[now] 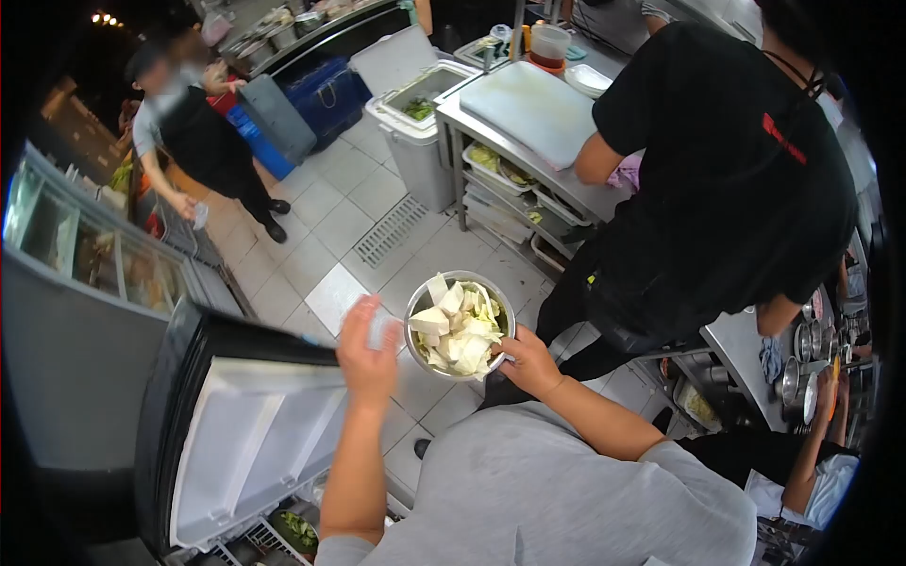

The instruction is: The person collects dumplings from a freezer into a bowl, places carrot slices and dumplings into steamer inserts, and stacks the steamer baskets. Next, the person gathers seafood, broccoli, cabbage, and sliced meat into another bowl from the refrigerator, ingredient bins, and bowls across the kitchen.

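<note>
A round metal bowl [510, 307] is heaped with pale, torn cabbage pieces [458, 328]. My right hand [533, 363] grips its right rim, the thumb over the edge near the leaves. Just left of the bowl, my left hand [368, 354] is raised with fingers apart and slightly blurred. A pale patch shows between its fingers; I cannot make out what it is. Below my left forearm, a fridge door [255, 443] with a white inner lining stands open. Green leaves [298, 530] lie by wire racks at its foot.
On the right, a co-worker in black [717, 179] stands at a steel counter with a white cutting board [528, 108]. A lidded bin [415, 156] and floor drain [392, 231] lie ahead. Another person [203, 141] stands far left, beyond a glass-front cabinet [85, 236].
</note>
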Demonstrator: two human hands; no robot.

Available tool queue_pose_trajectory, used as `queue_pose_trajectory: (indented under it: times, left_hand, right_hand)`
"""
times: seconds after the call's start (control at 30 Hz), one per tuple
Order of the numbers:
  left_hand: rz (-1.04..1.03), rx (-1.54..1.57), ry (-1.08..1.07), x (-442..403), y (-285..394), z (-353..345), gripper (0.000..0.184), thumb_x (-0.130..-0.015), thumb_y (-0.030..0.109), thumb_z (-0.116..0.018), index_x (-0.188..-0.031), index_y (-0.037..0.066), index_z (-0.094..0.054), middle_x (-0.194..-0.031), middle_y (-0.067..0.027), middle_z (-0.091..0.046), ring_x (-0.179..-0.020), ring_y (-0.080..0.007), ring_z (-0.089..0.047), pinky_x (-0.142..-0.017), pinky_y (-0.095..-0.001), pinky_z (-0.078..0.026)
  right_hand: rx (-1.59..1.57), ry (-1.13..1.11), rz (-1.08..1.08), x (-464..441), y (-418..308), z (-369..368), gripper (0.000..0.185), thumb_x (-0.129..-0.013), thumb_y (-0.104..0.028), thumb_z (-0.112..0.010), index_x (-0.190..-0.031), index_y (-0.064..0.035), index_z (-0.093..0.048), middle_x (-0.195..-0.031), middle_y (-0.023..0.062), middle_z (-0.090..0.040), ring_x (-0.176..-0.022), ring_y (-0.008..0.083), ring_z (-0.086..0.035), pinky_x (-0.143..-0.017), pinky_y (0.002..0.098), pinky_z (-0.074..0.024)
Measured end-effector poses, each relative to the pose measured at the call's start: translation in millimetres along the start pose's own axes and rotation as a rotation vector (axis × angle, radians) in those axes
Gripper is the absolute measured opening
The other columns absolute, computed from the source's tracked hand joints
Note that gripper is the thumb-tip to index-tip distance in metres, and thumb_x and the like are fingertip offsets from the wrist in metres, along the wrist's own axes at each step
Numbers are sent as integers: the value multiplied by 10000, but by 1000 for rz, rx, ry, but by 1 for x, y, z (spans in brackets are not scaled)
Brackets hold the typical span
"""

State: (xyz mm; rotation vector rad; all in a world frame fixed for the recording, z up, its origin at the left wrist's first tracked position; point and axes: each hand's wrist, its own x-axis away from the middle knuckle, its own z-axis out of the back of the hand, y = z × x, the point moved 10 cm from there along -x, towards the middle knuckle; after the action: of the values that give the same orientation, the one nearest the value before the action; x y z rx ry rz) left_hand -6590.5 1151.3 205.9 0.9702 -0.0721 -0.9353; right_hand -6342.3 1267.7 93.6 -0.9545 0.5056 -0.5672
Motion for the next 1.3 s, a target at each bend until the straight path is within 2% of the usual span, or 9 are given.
queue_pose_trajectory:
  times: [0.13,0.27,0.47,0.77,1.07,1.1,1.13,1.17,1.3]
  left_hand:
    - [125,-580,-124,-52,-133,-62,436,-999,349,-737,-1312,46,-723,-1299,-162,-725,-1274,-377,-650,-1101,-516,-474]
    - [721,-1314,-1330,70,-293,-94,681,-931,576,-751,-1475,174,-670,-1540,-90,-627,-1430,-346,-571,-1137,-625,-404]
    - [1144,-919,-1711,173,-372,-147,632,-997,527,-619,-1501,146,-639,-1617,-128,-550,-1480,-341,-528,-1187,-520,-448]
    - [755,-545,-709,115,-447,-121,466,-966,372,-634,-1272,43,-759,-1276,-227,-749,-1232,-415,-692,-1069,-466,-542]
    - [1068,-210,-846,207,-583,-85,421,-1053,446,-535,-1019,96,-767,-1012,-172,-779,-973,-393,-730,-853,-506,-581]
    - [654,-291,-1014,197,-581,-90,396,-1060,416,-525,-982,104,-756,-938,-151,-766,-932,-350,-734,-823,-492,-583]
    - [1210,-135,-1020,229,-599,-65,398,-1074,428,-527,-951,101,-719,-824,-122,-733,-818,-315,-727,-773,-501,-585]
    - [841,-31,-884,197,-583,-50,429,-1097,435,-516,-913,85,-684,-709,-105,-675,-670,-289,-694,-700,-496,-579]
    - [1323,-271,-1008,173,-625,28,380,-1049,454,-562,-1061,121,-744,-947,-105,-738,-901,-302,-729,-817,-473,-585]
  right_hand:
    - [19,56,-49,-5,57,36,301,-774,14,-835,-1038,-91,-736,-1148,170,-669,-1064,389,-688,-909,416,-573]
    - [44,67,-70,-10,86,65,319,-757,13,-841,-1048,-73,-742,-1136,195,-666,-1056,410,-683,-903,435,-567]
    - [-10,90,-152,-1,101,73,275,-769,16,-837,-1014,-55,-734,-1156,208,-677,-1065,422,-684,-898,444,-573]
    - [130,185,-185,-44,104,62,250,-721,2,-823,-936,-97,-746,-1092,171,-696,-988,392,-708,-843,437,-577]
    - [168,228,-134,-220,109,13,251,-757,-49,-857,-984,-98,-760,-1062,164,-691,-979,382,-701,-848,425,-571]
    - [180,246,-127,-242,107,6,251,-757,-49,-857,-984,-98,-760,-1062,164,-691,-979,382,-701,-848,425,-571]
    - [158,233,-138,-266,107,-5,257,-756,-48,-861,-988,-97,-760,-1073,160,-695,-994,378,-702,-855,423,-572]
    - [138,221,-146,-290,107,-15,264,-755,-48,-866,-992,-97,-760,-1085,156,-698,-1009,374,-703,-863,420,-572]
    - [78,228,-189,-401,92,-41,274,-760,-27,-872,-1001,-89,-756,-1129,150,-710,-1049,364,-709,-893,400,-572]
